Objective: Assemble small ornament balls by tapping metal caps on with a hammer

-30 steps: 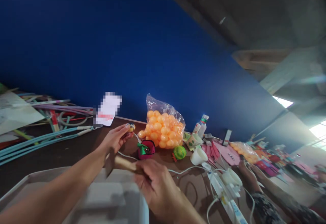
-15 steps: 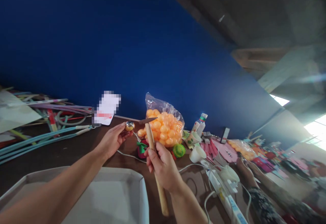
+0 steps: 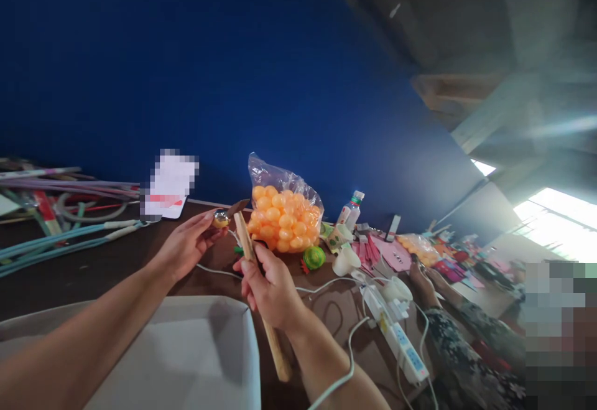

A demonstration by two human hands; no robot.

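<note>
My left hand (image 3: 183, 248) pinches a small shiny golden ball (image 3: 221, 217) between thumb and fingertips, held above the dark brown table (image 3: 93, 270). My right hand (image 3: 270, 285) is wrapped round the wooden handle of a small hammer (image 3: 259, 292). The hammer stands upright and its dark metal head (image 3: 237, 208) touches or nearly touches the golden ball. Behind both hands sits a clear plastic bag of orange balls (image 3: 282, 220).
A white tray (image 3: 177, 354) lies below my hands. A white power strip (image 3: 396, 335) and cables lie to the right, with paper cups (image 3: 347, 259), a bottle (image 3: 351, 209), a green toy (image 3: 314, 257). Hoops and sticks (image 3: 60, 236) pile at left. Another person's arm (image 3: 457, 316) rests at right.
My right hand swung the hammer up from lying low over the tray to upright, bringing its head against the golden ball. My left hand kept holding the ball.
</note>
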